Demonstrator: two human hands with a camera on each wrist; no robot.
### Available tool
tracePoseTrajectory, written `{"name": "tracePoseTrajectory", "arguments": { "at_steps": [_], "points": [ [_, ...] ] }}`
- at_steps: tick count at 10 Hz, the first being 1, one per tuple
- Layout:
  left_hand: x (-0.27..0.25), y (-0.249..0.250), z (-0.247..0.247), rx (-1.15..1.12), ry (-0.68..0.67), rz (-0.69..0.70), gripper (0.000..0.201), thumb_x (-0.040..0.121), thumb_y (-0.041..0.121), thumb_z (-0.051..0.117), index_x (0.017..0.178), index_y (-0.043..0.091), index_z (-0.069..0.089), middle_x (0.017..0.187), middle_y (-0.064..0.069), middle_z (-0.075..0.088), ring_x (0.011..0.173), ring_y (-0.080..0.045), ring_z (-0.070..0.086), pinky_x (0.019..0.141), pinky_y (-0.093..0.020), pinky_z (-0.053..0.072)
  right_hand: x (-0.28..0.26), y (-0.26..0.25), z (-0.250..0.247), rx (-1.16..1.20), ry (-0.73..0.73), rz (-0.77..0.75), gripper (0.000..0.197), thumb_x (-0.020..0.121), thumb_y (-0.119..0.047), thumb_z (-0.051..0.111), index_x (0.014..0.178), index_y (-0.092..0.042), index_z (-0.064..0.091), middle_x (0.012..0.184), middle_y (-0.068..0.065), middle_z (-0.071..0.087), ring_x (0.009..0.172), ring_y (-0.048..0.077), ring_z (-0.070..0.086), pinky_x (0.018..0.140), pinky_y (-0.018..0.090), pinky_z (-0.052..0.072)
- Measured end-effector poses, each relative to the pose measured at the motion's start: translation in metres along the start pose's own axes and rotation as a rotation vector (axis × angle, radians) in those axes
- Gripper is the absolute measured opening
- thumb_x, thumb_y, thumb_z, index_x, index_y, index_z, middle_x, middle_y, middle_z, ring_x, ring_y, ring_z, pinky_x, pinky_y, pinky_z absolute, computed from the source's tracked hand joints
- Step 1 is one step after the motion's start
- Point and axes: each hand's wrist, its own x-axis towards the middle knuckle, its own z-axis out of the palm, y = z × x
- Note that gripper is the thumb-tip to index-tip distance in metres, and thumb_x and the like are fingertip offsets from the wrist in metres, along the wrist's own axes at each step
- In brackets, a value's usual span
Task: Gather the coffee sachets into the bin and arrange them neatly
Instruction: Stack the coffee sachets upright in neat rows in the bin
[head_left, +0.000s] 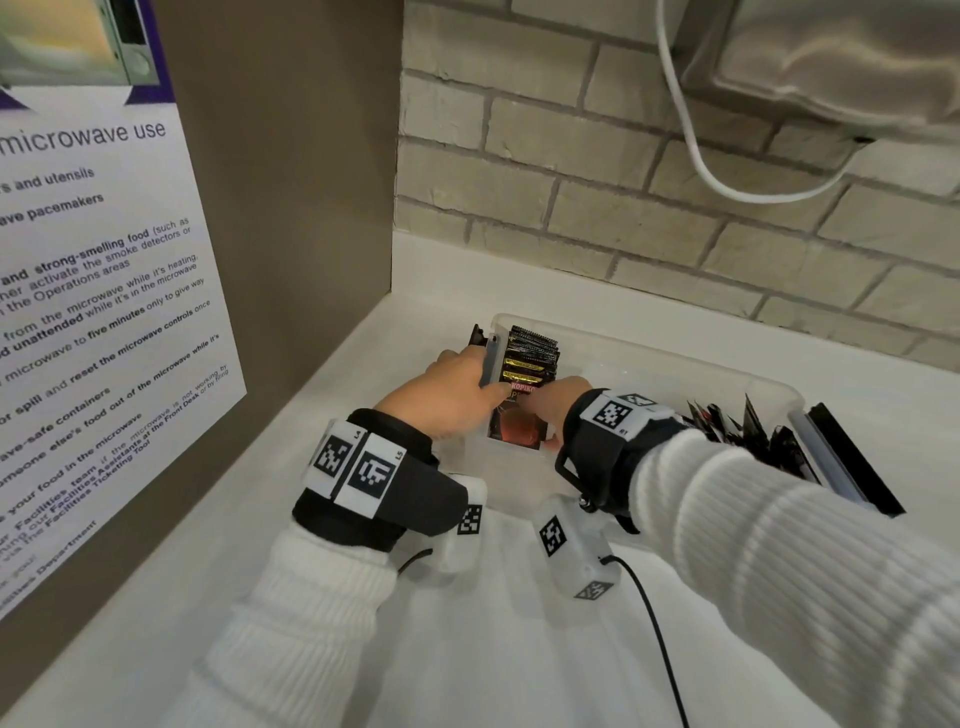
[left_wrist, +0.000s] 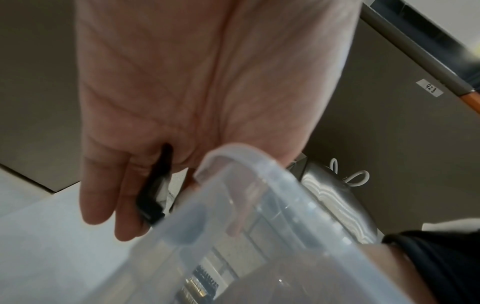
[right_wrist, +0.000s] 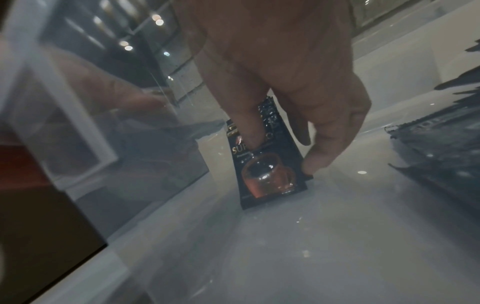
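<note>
White counter: left hand (head_left: 453, 391) grips the bin (head_left: 675, 364) end; right hand (head_left: 558, 402) pinches a sachet (head_left: 517, 423).

White countertop (head_left: 519, 649), set in a corner between a brick wall and a brown side panel. Directly on it: one clear plastic bin (head_left: 675, 364) with black clip handles at both ends, standing near the back wall. A thin black cable (head_left: 655, 629) trails over the front part of the surface.

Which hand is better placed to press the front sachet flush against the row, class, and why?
Right. The right hand is inside the bin, its fingers already on the front sachet. The left hand is busy holding the bin's end wall.
</note>
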Motion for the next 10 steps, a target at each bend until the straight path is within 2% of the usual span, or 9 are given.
{"name": "tracePoseTrajectory", "arguments": {
  "at_steps": [1,2,3,4,6,7,8,9,10],
  "points": [
    [0.000,0.000,0.000,-0.014,-0.008,0.000,0.051,0.096,0.034,0.044,0.142,0.017,0.031,0.137,-0.012,0.041,0.119,-0.026,0.048,0.102,-0.045,0.041,0.004,0.007,-0.003,0.010,-0.096,-0.045,0.038,0.096,-0.005,0.044,0.133,-0.001,0.042,0.102,0.008,0.056,0.056,0.008,0.051,0.030,0.009,0.035],
    [-0.001,0.000,-0.001,-0.024,-0.015,-0.002,0.052,0.096,0.034,0.044,0.142,0.017,0.030,0.139,-0.011,0.040,0.119,-0.026,0.048,0.103,-0.045,0.041,0.019,0.010,0.003,-0.041,-0.147,-0.025,0.037,0.095,-0.008,0.047,0.131,-0.003,0.046,0.097,0.004,0.055,0.072,0.012,0.057,0.049,0.013,0.047],
    [-0.002,0.000,-0.001,-0.010,-0.012,-0.009,0.052,0.096,0.035,0.043,0.143,0.016,0.029,0.140,-0.012,0.038,0.121,-0.027,0.046,0.104,-0.042,0.039,0.031,0.011,0.007,-0.032,-0.125,-0.006,0.029,0.093,-0.010,0.050,0.121,-0.008,0.053,0.086,0.002,0.060,0.073,0.013,0.060,0.060,0.021,0.048],
    [-0.001,0.000,-0.001,-0.012,-0.014,-0.012,0.055,0.096,0.035,0.043,0.145,0.017,0.027,0.143,-0.013,0.035,0.124,-0.027,0.044,0.105,-0.041,0.038,0.029,0.011,0.005,-0.047,-0.125,-0.018,0.035,0.092,-0.007,0.050,0.127,-0.003,0.050,0.082,0.002,0.058,0.069,0.012,0.058,0.057,0.021,0.045],
    [-0.002,0.001,-0.002,-0.046,-0.019,-0.011,0.051,0.096,0.034,0.044,0.143,0.018,0.030,0.142,-0.011,0.037,0.123,-0.025,0.045,0.105,-0.043,0.038,0.005,0.004,-0.002,-0.088,-0.181,-0.022,0.042,0.092,0.004,0.046,0.133,0.001,0.043,0.087,0.003,0.054,0.069,0.009,0.053,0.057,0.017,0.045],
    [-0.004,0.001,-0.002,-0.064,-0.020,-0.016,0.052,0.096,0.035,0.044,0.143,0.018,0.030,0.143,-0.010,0.037,0.123,-0.026,0.045,0.105,-0.044,0.038,-0.014,0.002,-0.011,-0.079,-0.170,-0.030,0.041,0.093,0.005,0.041,0.135,0.001,0.040,0.077,0.000,0.047,0.064,0.008,0.048,0.048,0.013,0.045],
    [-0.004,0.001,-0.002,-0.076,-0.021,0.000,0.050,0.096,0.034,0.044,0.142,0.019,0.032,0.141,-0.011,0.040,0.124,-0.025,0.045,0.105,-0.046,0.038,-0.024,0.002,-0.024,-0.104,-0.138,0.004,0.037,0.091,0.005,0.047,0.127,-0.002,0.048,0.084,0.004,0.049,0.077,0.015,0.051,0.074,0.024,0.049],
    [-0.004,0.002,-0.003,-0.084,-0.022,0.001,0.048,0.096,0.034,0.043,0.141,0.020,0.033,0.140,-0.010,0.040,0.122,-0.025,0.045,0.105,-0.045,0.038,-0.032,-0.002,-0.046,-0.088,-0.031,0.043,0.023,0.089,0.006,0.051,0.105,-0.011,0.046,0.093,0.005,0.050,0.091,0.020,0.050,0.080,0.037,0.043],
    [-0.004,0.002,-0.002,-0.086,-0.024,0.006,0.048,0.096,0.035,0.042,0.142,0.021,0.033,0.140,-0.010,0.038,0.121,-0.024,0.046,0.104,-0.043,0.039,-0.041,-0.013,-0.079,-0.089,-0.011,-0.008,0.022,0.092,0.003,0.048,0.106,-0.014,0.044,0.110,0.005,0.051,0.086,0.020,0.053,0.079,0.037,0.042]
  ]
}}
